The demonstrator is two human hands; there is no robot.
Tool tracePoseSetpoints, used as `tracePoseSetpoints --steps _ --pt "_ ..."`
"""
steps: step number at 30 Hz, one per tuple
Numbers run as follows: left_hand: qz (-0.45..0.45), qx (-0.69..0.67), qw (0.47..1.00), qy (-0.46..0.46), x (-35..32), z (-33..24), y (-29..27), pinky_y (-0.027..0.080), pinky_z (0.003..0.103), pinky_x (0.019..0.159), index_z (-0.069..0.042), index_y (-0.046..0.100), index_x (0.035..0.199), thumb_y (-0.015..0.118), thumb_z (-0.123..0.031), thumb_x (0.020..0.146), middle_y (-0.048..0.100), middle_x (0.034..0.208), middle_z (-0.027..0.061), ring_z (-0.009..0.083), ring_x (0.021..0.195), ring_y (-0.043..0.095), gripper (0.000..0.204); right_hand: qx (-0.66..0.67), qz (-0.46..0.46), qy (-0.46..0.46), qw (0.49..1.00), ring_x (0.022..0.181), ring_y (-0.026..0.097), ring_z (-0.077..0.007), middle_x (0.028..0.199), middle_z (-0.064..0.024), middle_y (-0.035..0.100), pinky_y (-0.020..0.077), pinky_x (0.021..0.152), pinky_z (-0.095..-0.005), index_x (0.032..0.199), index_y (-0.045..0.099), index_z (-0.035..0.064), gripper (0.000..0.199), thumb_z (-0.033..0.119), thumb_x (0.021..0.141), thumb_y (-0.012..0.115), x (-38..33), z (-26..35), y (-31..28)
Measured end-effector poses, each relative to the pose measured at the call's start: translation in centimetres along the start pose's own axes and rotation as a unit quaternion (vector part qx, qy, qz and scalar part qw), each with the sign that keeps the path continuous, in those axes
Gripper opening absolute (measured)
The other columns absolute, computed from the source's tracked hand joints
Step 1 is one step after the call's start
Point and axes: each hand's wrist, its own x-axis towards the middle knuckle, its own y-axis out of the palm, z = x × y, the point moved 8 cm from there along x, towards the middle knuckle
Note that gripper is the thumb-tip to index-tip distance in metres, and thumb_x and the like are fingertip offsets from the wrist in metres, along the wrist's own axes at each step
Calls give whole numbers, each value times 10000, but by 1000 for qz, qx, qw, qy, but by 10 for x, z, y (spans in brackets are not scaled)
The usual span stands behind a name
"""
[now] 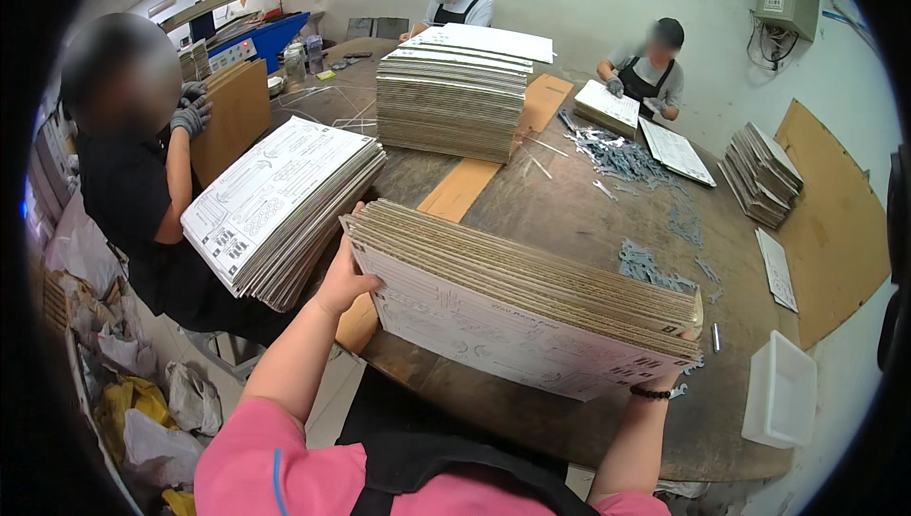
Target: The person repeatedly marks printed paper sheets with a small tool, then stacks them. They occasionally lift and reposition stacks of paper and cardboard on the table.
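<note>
A thick stack of printed corrugated cardboard sheets [503, 326] stands on edge between my two hands, its white printed face tilted toward me. My left hand [349, 274] grips the left end, with the thumb on the printed face and the fingers behind. At the right end is my right hand [672, 381], mostly hidden by the sheets, with a dark bead bracelet [651, 393] at its wrist. Another stack of printed sheets [285, 193] lies just left of my left hand. Loose grey wrench-shaped pieces [650, 264] lie beyond the held stack.
A tall sheet stack [451, 103] rises mid-table on a brown cardboard strip [460, 188]. A white plastic bin [780, 391] is at the right edge. A person in black [123, 174] is close on the left; two more people work across the table. More sheets [759, 174] stand right.
</note>
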Motion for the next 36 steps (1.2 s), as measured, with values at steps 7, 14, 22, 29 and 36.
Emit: tracePoseSetpoints --steps 7,14,22,29,36 --pt "40 -76 996 -19 -4 12 26 333 311 948 -17 283 1292 718 -110 562 464 1169 59 171 1094 429 855 3 -94 82 992 1117 430 -242 1244 -62 457 369 917 -376 1240 417 55 457 367 907 396 -24 -33 -46" --pt "37 33 999 -22 -5 7 26 379 323 907 -2 379 1215 701 -95 590 514 1090 68 168 1021 481 710 -21 -53 120 991 1115 435 -249 1241 -55 465 370 911 -387 1237 426 64 472 396 905 381 -27 -41 -65" --pt "-13 128 992 14 52 -24 34 430 300 841 -3 422 1208 674 -133 673 555 1078 104 175 969 538 605 0 -185 111 976 1076 456 -265 1211 -69 489 373 896 -408 1217 442 57 485 420 898 414 -60 -62 -25" --pt "197 332 919 -81 169 -55 116 445 285 806 -32 517 1182 673 -255 710 591 1064 118 185 904 585 544 -76 -214 148 963 1020 503 -187 1136 -22 508 415 876 -341 1210 418 103 333 224 903 462 -165 -80 8" --pt "304 374 870 105 188 -64 258 381 324 913 -8 456 1224 676 -249 712 557 1126 150 233 1052 519 607 -125 -275 281 911 760 601 -215 925 -110 580 505 669 -352 1100 455 40 245 127 872 479 -262 -52 -67"
